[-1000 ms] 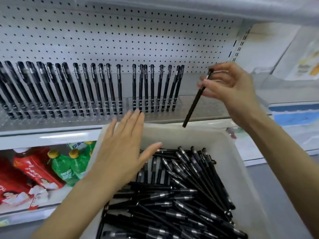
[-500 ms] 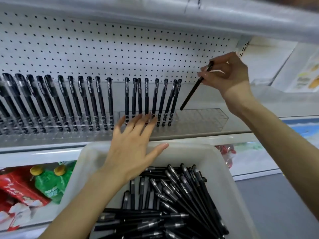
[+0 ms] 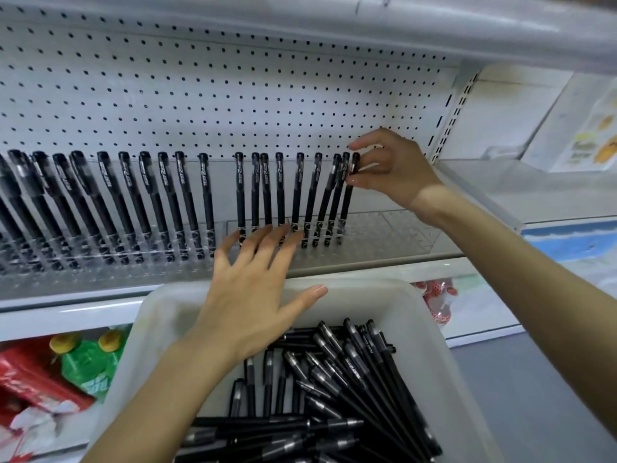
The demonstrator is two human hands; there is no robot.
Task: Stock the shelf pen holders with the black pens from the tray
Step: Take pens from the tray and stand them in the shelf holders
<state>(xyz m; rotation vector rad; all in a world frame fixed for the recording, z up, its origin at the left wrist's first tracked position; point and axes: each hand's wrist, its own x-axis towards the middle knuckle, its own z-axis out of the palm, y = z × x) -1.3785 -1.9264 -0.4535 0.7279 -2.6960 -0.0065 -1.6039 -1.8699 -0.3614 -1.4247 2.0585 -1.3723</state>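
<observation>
My right hand point(image 3: 390, 165) pinches the cap end of a black pen point(image 3: 348, 195) that stands upright with its tip in the clear pen holder point(image 3: 394, 232), just right of the row of several standing pens point(image 3: 293, 195). A second clear holder point(image 3: 100, 259) to the left is full of black pens. My left hand point(image 3: 253, 295) hovers flat with fingers spread over the far rim of the white tray point(image 3: 430, 332), fingertips near the holder's front. Many loose black pens point(image 3: 334, 396) lie heaped in the tray.
A white pegboard point(image 3: 233, 95) backs the shelf, with an upper shelf edge point(image 3: 467, 25) overhead. The right part of the holder has free slots. Green bottles point(image 3: 90, 365) and red packs point(image 3: 30, 379) sit on the lower shelf at left. Grey floor shows at the right.
My right hand carried the pen left and down, turning it upright into the holder beside the row. The view tilted up toward the shelf. My left hand stayed spread over the tray.
</observation>
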